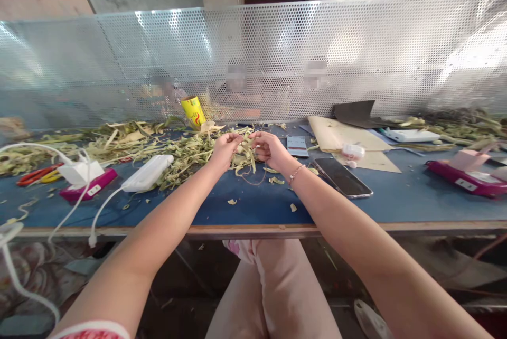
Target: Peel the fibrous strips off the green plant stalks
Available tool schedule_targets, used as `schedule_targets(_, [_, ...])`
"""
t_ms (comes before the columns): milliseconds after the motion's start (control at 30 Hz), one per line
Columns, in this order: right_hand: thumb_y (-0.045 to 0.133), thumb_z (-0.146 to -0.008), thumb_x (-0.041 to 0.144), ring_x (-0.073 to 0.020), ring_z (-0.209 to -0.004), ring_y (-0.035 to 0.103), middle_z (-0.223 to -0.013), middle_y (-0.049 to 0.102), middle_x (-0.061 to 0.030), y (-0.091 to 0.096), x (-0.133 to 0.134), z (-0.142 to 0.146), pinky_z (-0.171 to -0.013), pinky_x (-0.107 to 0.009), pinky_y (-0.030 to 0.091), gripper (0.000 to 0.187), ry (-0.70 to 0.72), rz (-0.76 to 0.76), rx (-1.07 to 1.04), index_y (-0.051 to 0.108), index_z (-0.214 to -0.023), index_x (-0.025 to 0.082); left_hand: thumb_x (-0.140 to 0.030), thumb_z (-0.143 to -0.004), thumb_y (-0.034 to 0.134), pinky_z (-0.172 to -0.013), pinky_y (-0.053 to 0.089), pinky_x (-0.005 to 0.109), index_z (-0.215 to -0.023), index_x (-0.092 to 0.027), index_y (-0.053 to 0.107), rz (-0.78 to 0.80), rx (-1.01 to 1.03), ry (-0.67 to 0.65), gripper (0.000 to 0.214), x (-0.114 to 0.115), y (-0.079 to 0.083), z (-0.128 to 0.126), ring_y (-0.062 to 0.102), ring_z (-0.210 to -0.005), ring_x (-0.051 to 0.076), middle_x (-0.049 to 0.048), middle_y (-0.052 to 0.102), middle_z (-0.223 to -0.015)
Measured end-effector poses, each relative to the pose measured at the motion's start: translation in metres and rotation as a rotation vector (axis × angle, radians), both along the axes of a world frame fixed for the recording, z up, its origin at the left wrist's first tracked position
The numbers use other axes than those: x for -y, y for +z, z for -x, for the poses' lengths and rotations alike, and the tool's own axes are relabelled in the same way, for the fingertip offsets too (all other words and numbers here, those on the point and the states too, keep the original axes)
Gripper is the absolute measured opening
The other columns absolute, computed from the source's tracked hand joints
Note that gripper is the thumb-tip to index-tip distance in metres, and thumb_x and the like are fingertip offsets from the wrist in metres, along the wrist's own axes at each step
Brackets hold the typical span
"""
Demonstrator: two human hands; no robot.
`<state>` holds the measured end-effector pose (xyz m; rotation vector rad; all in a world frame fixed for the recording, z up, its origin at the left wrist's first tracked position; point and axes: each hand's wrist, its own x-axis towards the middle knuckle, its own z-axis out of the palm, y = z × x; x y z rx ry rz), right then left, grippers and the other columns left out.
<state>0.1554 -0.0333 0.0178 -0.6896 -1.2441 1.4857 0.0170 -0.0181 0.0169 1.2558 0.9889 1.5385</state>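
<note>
My left hand [225, 150] and my right hand [271, 150] are held close together over the blue table [253, 204], fingers curled. Between them they pinch a pale green leaf strip [245, 155] whose ends hang down toward the table. A thin brown string [253, 180] loops below the strip. A heap of similar leaf strips [174, 151] lies just behind and left of my left hand. My right wrist wears a bead bracelet.
A dark phone [343, 176] and a small card [297, 146] lie right of my right hand. A white power bank [147, 172] with cables, two pink scales [89, 187] [467, 176], a yellow roll [193, 111], red scissors [37, 174] and cardboard [344, 141] sit around. A perforated metal screen [277, 59] backs the table.
</note>
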Motion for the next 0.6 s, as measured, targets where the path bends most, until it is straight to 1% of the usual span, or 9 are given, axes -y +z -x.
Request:
schedule_targets(100, [0.047,-0.062,0.015,-0.0014,-0.037,0.016,-0.060,0.053,0.0037,0.001,0.000,-0.001,-0.036,-0.019,0.009,0.016,-0.026,0.005,-0.015,0.052,-0.077,0.016,-0.019,-0.060,0.069,-0.041,0.025,0.017,-0.064,-0.014,0.053,-0.001,-0.034,0.010,0.018,0.000,0.000,0.000,0.035,-0.041,0.002,-0.0052,0.049,-0.051])
schedule_targets(233, [0.053,-0.064,0.015,-0.0002,-0.038,0.018,-0.069,0.059,0.0004,0.000,0.000,0.000,-0.035,-0.019,0.011,0.012,-0.125,-0.007,0.005,0.053,-0.075,0.015,-0.018,-0.062,0.067,-0.041,0.025,0.017,-0.064,-0.014,0.054,-0.006,-0.064,0.008,0.014,0.000,-0.001,0.000,0.036,-0.042,0.003,-0.0045,0.049,-0.051])
schedule_targets(333, [0.056,-0.065,0.018,-0.0003,-0.039,0.021,-0.073,0.061,-0.0011,-0.002,-0.003,0.001,-0.035,-0.019,0.014,0.010,-0.206,-0.017,0.071,0.054,-0.075,0.015,-0.014,-0.062,0.066,-0.042,0.026,0.017,-0.063,-0.013,0.054,0.002,-0.071,-0.009,0.013,0.000,-0.001,0.000,0.037,-0.043,0.003,-0.0036,0.051,-0.052])
schedule_targets(467, [0.059,-0.066,0.020,-0.0016,-0.042,0.031,-0.073,0.062,-0.0021,-0.006,-0.008,0.001,-0.038,-0.019,0.022,0.011,-0.302,-0.096,0.175,0.058,-0.075,0.014,-0.009,-0.059,0.065,-0.043,0.027,0.018,-0.062,-0.013,0.055,0.007,-0.085,-0.029,0.012,-0.001,-0.002,-0.001,0.039,-0.044,0.003,-0.0018,0.053,-0.054])
schedule_targets(600, [0.060,-0.065,0.020,-0.0049,-0.051,0.044,-0.070,0.062,-0.0019,-0.009,-0.012,0.000,-0.047,-0.020,0.033,0.011,-0.363,-0.158,0.254,0.060,-0.074,0.014,-0.012,-0.060,0.066,-0.045,0.028,0.019,-0.066,-0.013,0.058,-0.038,-0.115,-0.043,0.010,-0.003,-0.005,0.000,0.040,-0.046,0.004,-0.0013,0.055,-0.058])
